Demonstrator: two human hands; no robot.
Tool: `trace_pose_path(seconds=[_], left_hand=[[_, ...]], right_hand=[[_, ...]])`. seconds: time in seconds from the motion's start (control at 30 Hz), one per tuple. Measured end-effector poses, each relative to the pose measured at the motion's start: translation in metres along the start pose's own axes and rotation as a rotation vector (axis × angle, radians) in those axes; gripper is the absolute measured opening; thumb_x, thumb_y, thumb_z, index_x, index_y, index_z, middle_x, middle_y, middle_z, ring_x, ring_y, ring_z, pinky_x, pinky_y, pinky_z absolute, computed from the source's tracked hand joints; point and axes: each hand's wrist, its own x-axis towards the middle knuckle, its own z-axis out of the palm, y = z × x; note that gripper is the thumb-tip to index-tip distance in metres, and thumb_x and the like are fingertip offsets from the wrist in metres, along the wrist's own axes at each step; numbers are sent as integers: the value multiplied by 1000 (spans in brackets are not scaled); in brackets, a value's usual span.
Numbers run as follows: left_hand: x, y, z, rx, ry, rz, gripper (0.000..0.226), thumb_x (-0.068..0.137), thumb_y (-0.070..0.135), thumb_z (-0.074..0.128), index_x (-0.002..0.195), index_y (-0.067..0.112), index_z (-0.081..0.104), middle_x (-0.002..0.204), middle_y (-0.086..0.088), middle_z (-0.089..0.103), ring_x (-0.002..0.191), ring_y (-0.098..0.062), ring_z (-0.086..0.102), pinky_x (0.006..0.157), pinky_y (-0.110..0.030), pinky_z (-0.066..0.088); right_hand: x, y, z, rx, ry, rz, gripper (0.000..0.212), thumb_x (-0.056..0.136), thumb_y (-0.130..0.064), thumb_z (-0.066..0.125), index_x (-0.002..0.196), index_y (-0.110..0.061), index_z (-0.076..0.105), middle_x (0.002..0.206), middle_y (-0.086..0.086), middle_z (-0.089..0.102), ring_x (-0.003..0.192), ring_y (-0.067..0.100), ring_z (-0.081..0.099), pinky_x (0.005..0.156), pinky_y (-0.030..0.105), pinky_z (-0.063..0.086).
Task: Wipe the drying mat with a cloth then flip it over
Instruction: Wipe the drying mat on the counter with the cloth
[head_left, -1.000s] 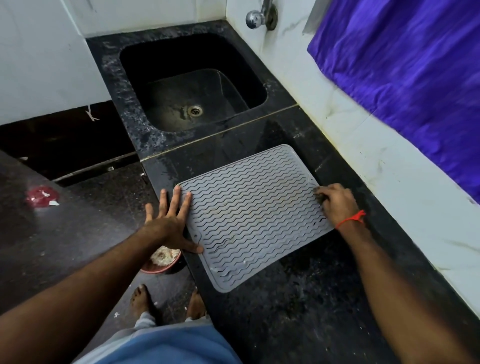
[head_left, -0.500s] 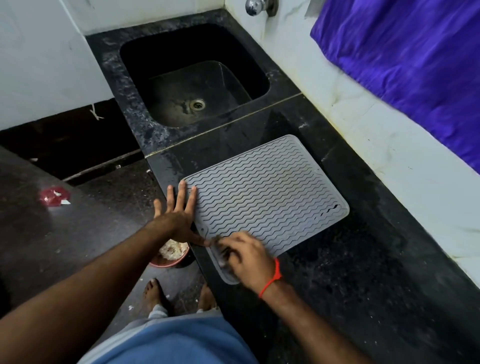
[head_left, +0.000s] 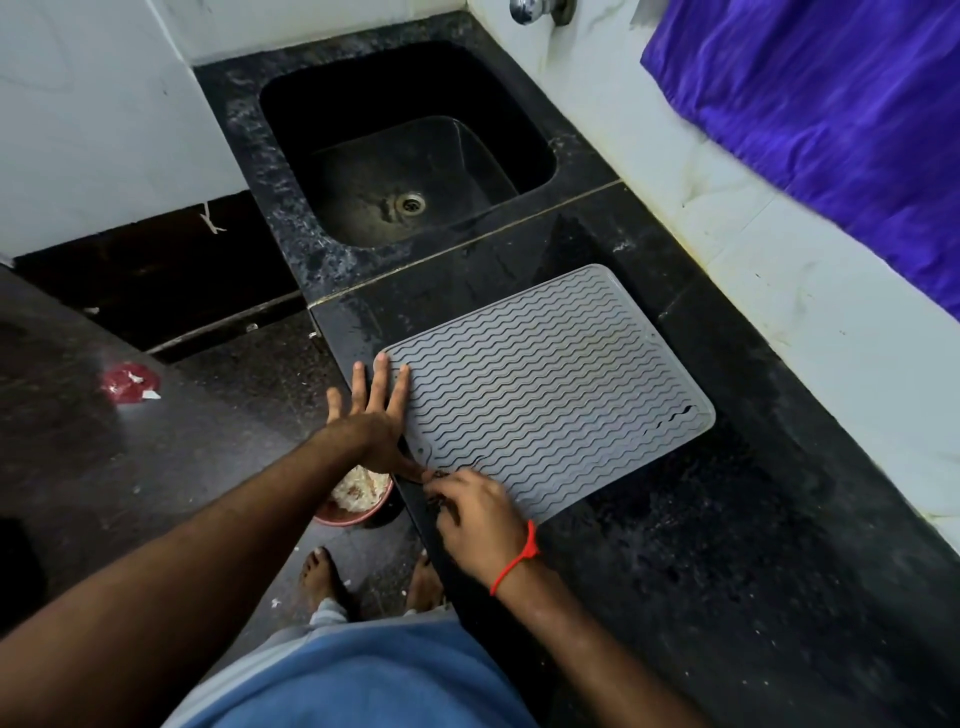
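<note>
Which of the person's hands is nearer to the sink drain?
Left. The left hand lies flat on the mat's near-left edge, closer to the drain; the right hand is at the front corner, farther.

1. The drying mat (head_left: 550, 389) is light grey, with dark wavy lines running all across it.
2. The counter (head_left: 727, 545) is black and shiny, with little pale specks.
3. The sink (head_left: 291, 171) is black too, with grey blotchy patches on its rim and a silver drain in the middle.
4. The curtain (head_left: 831, 114) is bright purple-blue.
5. The wall (head_left: 810, 312) is white with faint yellowish marks.
6. A red string (head_left: 514, 564) goes round one wrist.
7. The bowl (head_left: 353, 499) on the floor is red, with whitish stuff inside.
8. The person's clothes (head_left: 363, 686) are blue.
</note>
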Motion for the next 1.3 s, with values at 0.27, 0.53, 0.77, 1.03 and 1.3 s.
trace_pose_path(seconds=[0.27,0.53,0.77,1.03,1.3], left_hand=[[0,-1,-6,-31,-34,9,153,61,76,76,144,22,-41,144,-9,-55,137,-37,-43,112,-65,-15],[2,1,-8,-87,-32,-18,120,83,72,57,152,24,-30,151,-6,-48,143,-33,-37,117,-61,-12],[-4,6,-4,-111,-21,-14,152,56,91,61,148,22,-37,147,-10,-53,140,-36,-41,116,-63,-13],[-6,13,-2,-43,-4,-27,162,50,89,68,144,17,-42,143,-15,-55,139,-41,-41,116,-66,-10],[-8,11,-1,-92,-7,-4,161,49,88,70,142,21,-44,141,-10,-58,135,-37,-46,115,-67,-11]], right_hand=[[21,48,-49,-140,355,226,35,80,0,62,111,-16,68,108,4,63,102,26,56,89,31,47],[5,4,-1,29,-27,-27,32,74,-2,57,98,-17,72,101,2,66,97,21,59,91,30,46],[13,30,-40,116,61,-114,35,73,-2,57,100,-19,72,103,-3,68,97,9,59,93,23,45],[28,74,-67,-355,-227,-585,32,77,-15,65,108,-19,69,119,1,63,99,14,47,80,18,36],[67,212,-202,-451,-173,-180,35,76,-7,53,105,-19,70,123,4,61,110,29,56,97,42,44]])
